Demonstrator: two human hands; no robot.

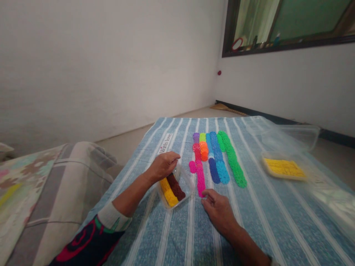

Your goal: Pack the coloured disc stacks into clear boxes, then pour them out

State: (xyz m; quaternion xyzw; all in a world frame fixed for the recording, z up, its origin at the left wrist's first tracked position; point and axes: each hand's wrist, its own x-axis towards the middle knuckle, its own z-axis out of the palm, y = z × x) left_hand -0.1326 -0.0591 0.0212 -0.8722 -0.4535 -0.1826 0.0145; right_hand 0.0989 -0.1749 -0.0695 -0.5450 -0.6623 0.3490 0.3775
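Observation:
Rows of overlapping, notched plastic discs in many colours lie on the striped cloth. My right hand (218,210) is at the near end of the pink disc row (200,179), its thumb and forefinger pinched against the last disc. Left of that row sits a clear plastic box (169,207) with yellow discs (168,192) and brown discs (176,187) in two rows. Over the box's far left side is my left hand (163,165), its fingers drawn together; whatever they grip is hidden. Blue discs (215,147) and green discs (233,160) stretch away to the right.
A clear box with yellow sticks (284,168) stands at the right of the striped cloth (133,221). Behind it is a larger clear plastic container (299,136). A covered seat or bed (80,177) is at the left, and a broom (227,108) lies on the floor beyond.

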